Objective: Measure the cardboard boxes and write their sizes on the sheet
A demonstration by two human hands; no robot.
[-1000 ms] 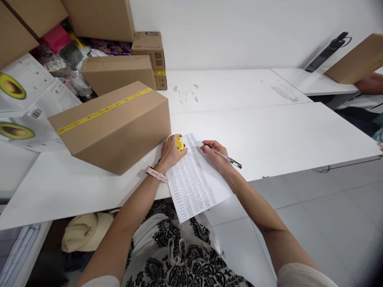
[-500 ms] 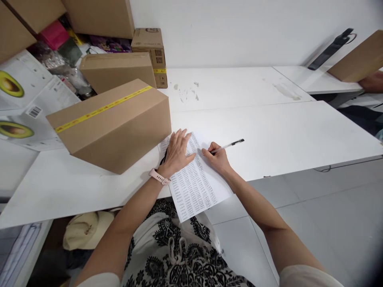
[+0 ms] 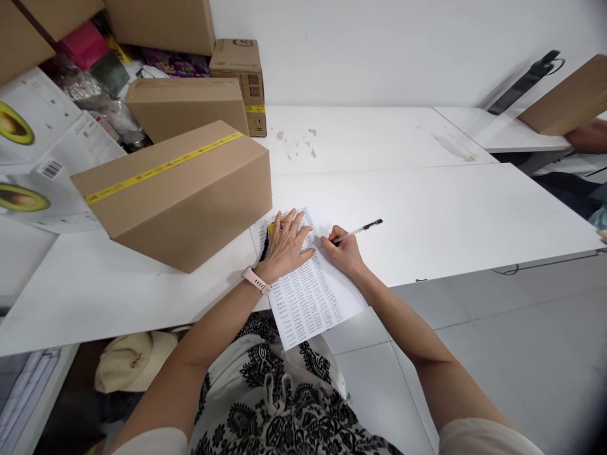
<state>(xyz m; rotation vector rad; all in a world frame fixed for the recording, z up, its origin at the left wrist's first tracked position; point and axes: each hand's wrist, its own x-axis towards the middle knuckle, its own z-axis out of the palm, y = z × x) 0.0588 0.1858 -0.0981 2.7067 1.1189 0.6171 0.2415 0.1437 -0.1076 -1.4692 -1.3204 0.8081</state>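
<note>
A sheet of paper (image 3: 308, 309) with columns of handwriting lies on the white table, its lower part jutting past the front edge. My left hand (image 3: 287, 245) rests on it with the fingers spread. Partly under that hand is a yellow object (image 3: 272, 227) with a black strap, mostly hidden; it looks like a tape measure. My right hand (image 3: 345, 251) is closed round a pen (image 3: 363, 229), a clear one with a black cap end, its tip hidden near the paper's right part. A pink watch band (image 3: 257, 280) circles my left wrist.
A taped cardboard box (image 3: 190, 202) stands left of the paper on the table (image 3: 427, 208). Behind it are more cartons (image 3: 190, 104) and white avocado-print boxes (image 3: 47, 164). A dark bottle (image 3: 524, 82) and another person's hand (image 3: 588, 136) beside a box are far right.
My left hand has shifted slightly to the right, uncovering part of the yellow object. My right hand stays nearly in place with the pen.
</note>
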